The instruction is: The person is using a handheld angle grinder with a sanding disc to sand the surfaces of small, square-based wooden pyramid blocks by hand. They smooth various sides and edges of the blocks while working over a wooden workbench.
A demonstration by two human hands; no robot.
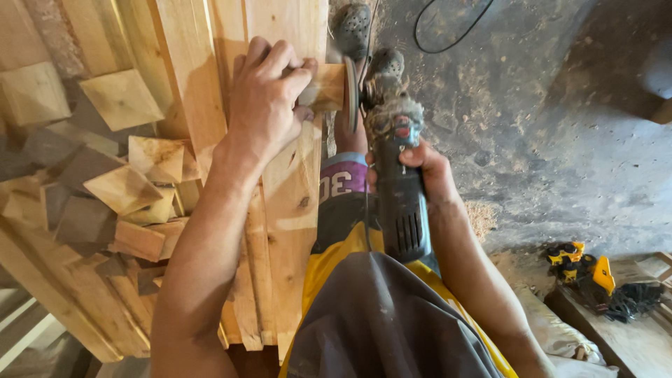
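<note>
With the left hand pinching the small wood block against the spinning disc, I'd keep fingertips back while the right hand clamps the angle grinder steady.

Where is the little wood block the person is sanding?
In the head view, upper middle: the small wood block is pinched in the left hand, pressed against the angle grinder's disc.

your left hand presses a small wood block against the disc of the angle grinder, which your right hand grips by its body. long planks lie beneath, cut wooden blocks piled at their left edge.
</note>
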